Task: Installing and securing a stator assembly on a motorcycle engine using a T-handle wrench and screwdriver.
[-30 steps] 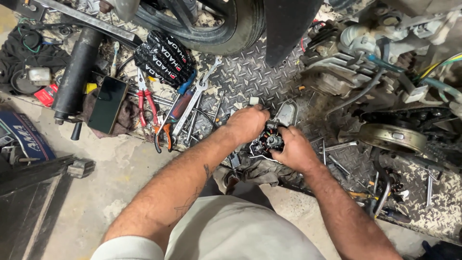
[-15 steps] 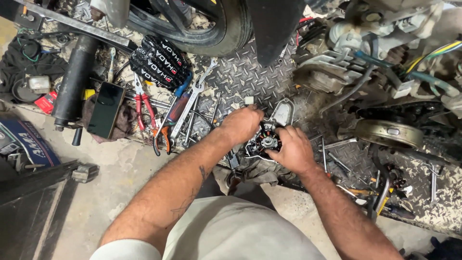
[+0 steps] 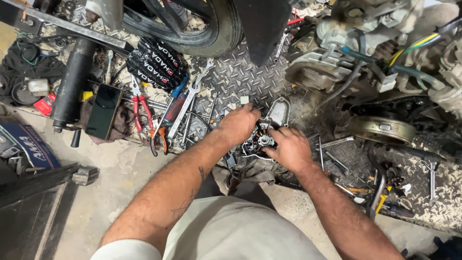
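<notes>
**Both hands on a small engine part, centre of frame**

Centre of the frame, on the diamond-pattern metal plate (image 3: 240, 79): a small round stator-like part (image 3: 262, 139), dark coils ringed around a pale metal hub, seated in a grey cast cover (image 3: 278, 114) whose curved edge pokes out toward the upper right. Left hand (image 3: 239, 124) curled over the part's upper-left side, fingers bent and closed against it. Right hand (image 3: 288, 148) clamped on the lower-right side, knuckles up, fingertips hidden underneath. Crumpled grey rag (image 3: 257, 169) just below.

Little open room: spanners (image 3: 185, 113) and red-handled pliers (image 3: 139, 108) crowding the left, a black phone (image 3: 103, 110) further left, tyre (image 3: 211, 33) above, engine and wiring (image 3: 365, 53) upper right, loose tools lower right. Bare concrete floor (image 3: 120, 168) lower left.
</notes>
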